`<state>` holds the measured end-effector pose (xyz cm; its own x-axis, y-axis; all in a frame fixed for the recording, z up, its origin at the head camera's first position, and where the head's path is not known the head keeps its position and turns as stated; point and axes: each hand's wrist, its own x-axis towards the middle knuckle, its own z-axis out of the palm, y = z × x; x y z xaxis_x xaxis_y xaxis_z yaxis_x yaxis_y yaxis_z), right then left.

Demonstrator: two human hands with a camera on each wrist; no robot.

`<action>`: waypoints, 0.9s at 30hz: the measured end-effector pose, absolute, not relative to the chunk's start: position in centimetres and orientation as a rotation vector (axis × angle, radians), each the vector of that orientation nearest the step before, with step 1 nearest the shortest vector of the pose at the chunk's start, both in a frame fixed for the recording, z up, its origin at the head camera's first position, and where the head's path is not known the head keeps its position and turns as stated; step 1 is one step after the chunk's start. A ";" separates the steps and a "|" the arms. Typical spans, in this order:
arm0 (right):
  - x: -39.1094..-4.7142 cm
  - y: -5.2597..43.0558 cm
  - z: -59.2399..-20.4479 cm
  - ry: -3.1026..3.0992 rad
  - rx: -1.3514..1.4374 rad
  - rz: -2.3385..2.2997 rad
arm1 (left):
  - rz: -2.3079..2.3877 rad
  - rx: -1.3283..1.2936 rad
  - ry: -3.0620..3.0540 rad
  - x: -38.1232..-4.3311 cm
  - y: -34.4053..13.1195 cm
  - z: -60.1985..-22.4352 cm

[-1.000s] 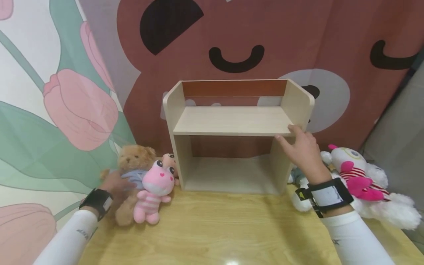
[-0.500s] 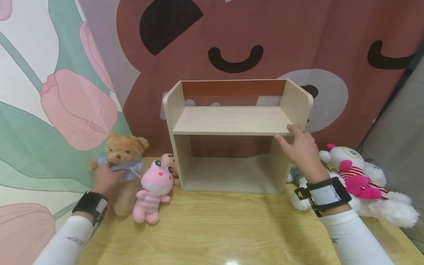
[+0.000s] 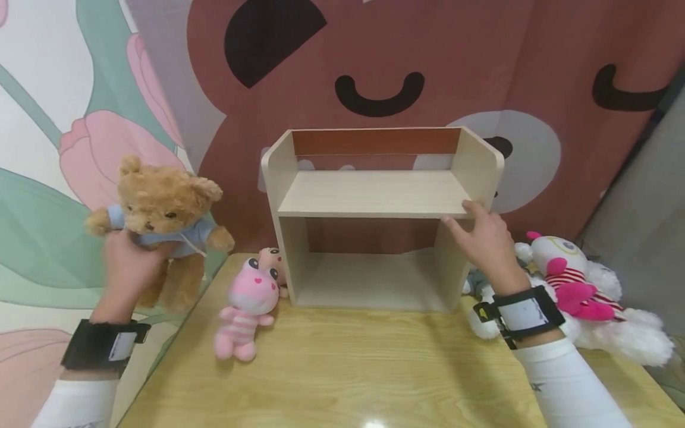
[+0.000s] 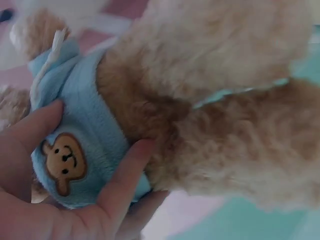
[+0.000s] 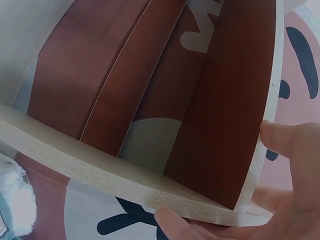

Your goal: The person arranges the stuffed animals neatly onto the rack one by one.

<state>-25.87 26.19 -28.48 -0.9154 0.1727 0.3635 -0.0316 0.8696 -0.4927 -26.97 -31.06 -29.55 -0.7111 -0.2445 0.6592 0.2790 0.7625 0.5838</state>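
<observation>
My left hand [image 3: 134, 261] holds a brown teddy bear [image 3: 160, 196] in a light blue hoodie, lifted at the left of the table. In the left wrist view the fingers wrap the bear's hoodie [image 4: 90, 120], beside a small bear-face patch; its legs [image 4: 235, 145] stretch off to the right. My right hand [image 3: 484, 246] grips a pale wooden two-tier shelf [image 3: 374, 196] at its right side, where the middle board meets the side panel. In the right wrist view the thumb [image 5: 277, 137] lies on the board's edge, with a fingertip [image 5: 172, 222] against the side panel [image 5: 115, 180].
A pink striped plush [image 3: 246, 309] leans left of the shelf, with another doll [image 3: 272, 261] partly hidden behind it. To the right lie white fluffy plush toys [image 3: 615, 333], one in red stripes with pink parts. The wooden table [image 3: 342, 368] runs in front; a printed curtain hangs behind.
My left hand has raised the teddy bear from beside the pink plush, up and to the left. The right hand has stayed on the shelf.
</observation>
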 end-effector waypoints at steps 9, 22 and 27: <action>-25.9 26.1 -28.3 -2.633 -0.116 0.701 | -1.019 -0.269 -2.366 -20.0 -21.7 -28.6; -25.7 26.0 -28.9 -2.594 -0.106 0.679 | -1.102 -0.373 -2.398 -20.6 -8.5 -38.7; -25.7 26.2 -28.7 -2.580 -0.107 0.665 | -1.039 -0.369 -2.499 -22.5 -6.0 -40.1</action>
